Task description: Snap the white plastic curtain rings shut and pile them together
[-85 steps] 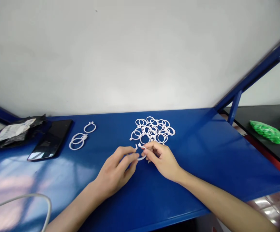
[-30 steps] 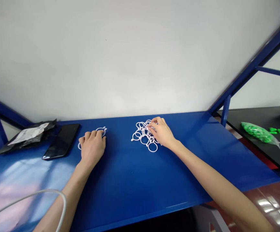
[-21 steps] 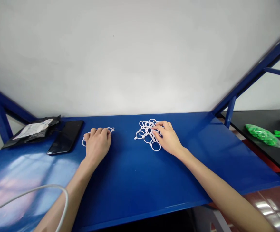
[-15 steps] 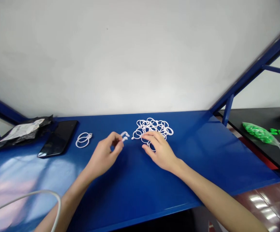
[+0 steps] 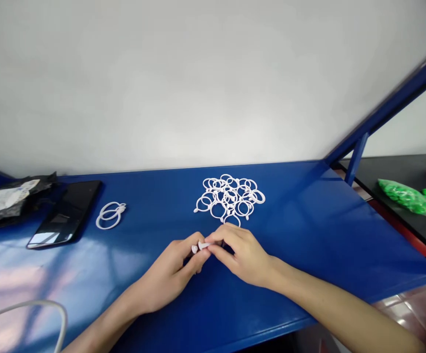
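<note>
Near the front middle of the blue table my two hands meet, fingertips almost touching. My left hand [image 5: 185, 267] is closed around white plastic rings, whose small knobbed ends [image 5: 195, 248] poke out between thumb and fingers. With thumb and forefinger my right hand [image 5: 238, 252] pinches a white ring [image 5: 204, 245] against the left hand's grip; most of it is hidden by fingers. Just beyond the hands lies a loose pile of white rings [image 5: 218, 211], each with a small knob. A couple of similar rings [image 5: 109, 215] lie apart on the left.
A dark phone [image 5: 67, 213] and a black plastic parcel [image 5: 17, 198] lie on the blue table [image 5: 154, 196] at left. A pale cable [image 5: 32, 302] crosses the near left. On a black surface [image 5: 382, 169] at right is a bag of green pieces [image 5: 406, 198]. Blue frame bars [image 5: 357, 159] stand alongside.
My right hand has left the pile and come back to my left hand, now pinching a white ring. Both hands are lower and closer together. The view has shifted slightly right.
</note>
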A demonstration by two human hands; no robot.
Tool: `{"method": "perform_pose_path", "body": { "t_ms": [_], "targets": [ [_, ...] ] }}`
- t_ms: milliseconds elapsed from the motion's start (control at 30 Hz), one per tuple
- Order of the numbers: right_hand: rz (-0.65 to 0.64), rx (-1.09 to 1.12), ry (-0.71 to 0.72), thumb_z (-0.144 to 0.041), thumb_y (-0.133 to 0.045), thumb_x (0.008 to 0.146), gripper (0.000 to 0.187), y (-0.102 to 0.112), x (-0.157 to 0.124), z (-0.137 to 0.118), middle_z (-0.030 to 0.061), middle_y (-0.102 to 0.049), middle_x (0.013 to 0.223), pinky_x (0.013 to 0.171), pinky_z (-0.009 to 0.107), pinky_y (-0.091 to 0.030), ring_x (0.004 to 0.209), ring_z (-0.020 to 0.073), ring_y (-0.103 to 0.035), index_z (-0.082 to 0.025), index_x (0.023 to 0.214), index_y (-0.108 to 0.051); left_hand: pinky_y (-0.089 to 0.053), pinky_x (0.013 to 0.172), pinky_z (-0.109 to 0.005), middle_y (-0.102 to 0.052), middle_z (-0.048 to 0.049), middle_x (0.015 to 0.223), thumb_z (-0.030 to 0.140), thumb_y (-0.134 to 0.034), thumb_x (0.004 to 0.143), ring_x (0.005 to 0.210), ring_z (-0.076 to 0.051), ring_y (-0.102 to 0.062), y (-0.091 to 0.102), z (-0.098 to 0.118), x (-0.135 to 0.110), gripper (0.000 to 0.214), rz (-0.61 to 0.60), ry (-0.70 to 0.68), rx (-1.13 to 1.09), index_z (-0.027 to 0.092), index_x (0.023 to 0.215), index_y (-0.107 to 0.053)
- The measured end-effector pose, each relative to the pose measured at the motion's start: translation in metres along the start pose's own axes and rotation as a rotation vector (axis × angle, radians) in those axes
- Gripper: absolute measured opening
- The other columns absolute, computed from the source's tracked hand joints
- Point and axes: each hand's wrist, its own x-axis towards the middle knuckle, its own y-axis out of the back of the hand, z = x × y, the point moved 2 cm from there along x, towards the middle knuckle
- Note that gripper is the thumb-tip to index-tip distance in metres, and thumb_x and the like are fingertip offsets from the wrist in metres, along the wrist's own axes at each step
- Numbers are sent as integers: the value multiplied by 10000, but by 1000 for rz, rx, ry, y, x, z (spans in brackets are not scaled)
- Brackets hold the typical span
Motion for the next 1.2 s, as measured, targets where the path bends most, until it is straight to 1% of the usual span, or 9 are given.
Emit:
{"method": "perform_pose_path", "body": {
  "t_ms": [133,267,400,600,733,867,967,1067,1200],
  "targets": [
    [49,62,-92,-227,-621,996,43,1,0,0,4,-727,875,688,250,-527,751,129,-664,-205,1010,-655,-482,662,-255,-612,30,774,459,-524,1010,699,-129,-581,5,-2,0,242,129,36,-160,221,979,-558],
    [36,89,-147,-212,-614,988,43,2,0,-1,-7,-733,884,675,230,-518,745,115,-664,-211,1002,-654,-503,674,-252,-649,21,808,425,-591,978,697,-123,-611,12,-3,1,213,211,22,-161,213,962,-591],
    [13,24,-105,-240,-593,1006,67,2,0,-2,-2,-739,883,667,238,-504,737,120,-670,-204,1005,-649,-504,702,-243,-676,25,808,394,-576,994,734,-126,-636,16,-1,2,186,186,-26,-42,223,981,-649],
    [-52,-201,26,-342,-506,1066,241,-4,-4,-4,-8,-731,785,632,261,-466,644,130,-657,-190,934,-640,-483,704,-212,-715,40,843,261,-563,1012,749,-107,-656,14,-1,0,151,109,-163,237,234,904,-665],
    [-239,-332,33,-338,-457,1089,286,-7,-6,-5,3,-712,822,636,267,-461,677,136,-654,-193,938,-651,-466,694,-230,-699,28,840,95,-486,1003,742,-117,-633,11,-5,-2,221,154,-405,494,225,895,-627],
    [-335,-396,34,-281,-544,1050,199,-5,-8,-6,-20,-655,791,590,269,-432,627,130,-606,-204,899,-649,-421,637,-261,-692,12,816,-10,-436,966,659,-129,-560,4,-2,-4,280,225,-636,712,210,876,-584],
    [-349,-399,46,-178,-573,1009,115,-4,-11,-7,-21,-655,842,595,265,-434,635,127,-604,-220,965,-671,-407,610,-274,-688,-6,799,-37,-413,952,629,-140,-526,-1,2,-6,300,261,-703,770,201,877,-580],
    [-314,-388,66,-130,-547,998,163,-3,-13,-9,-14,-665,871,602,260,-441,633,124,-602,-224,1012,-679,-411,606,-274,-690,-18,804,-54,-423,935,630,-140,-532,-3,4,-8,301,289,-719,775,192,891,-590],
    [-228,-387,60,-237,-478,1066,226,-6,-11,-9,-6,-668,830,580,257,-439,610,121,-597,-206,956,-673,-438,636,-270,-719,-18,872,-36,-448,940,677,-133,-584,-2,2,-8,282,333,-688,762,193,917,-611]
  ]
}}
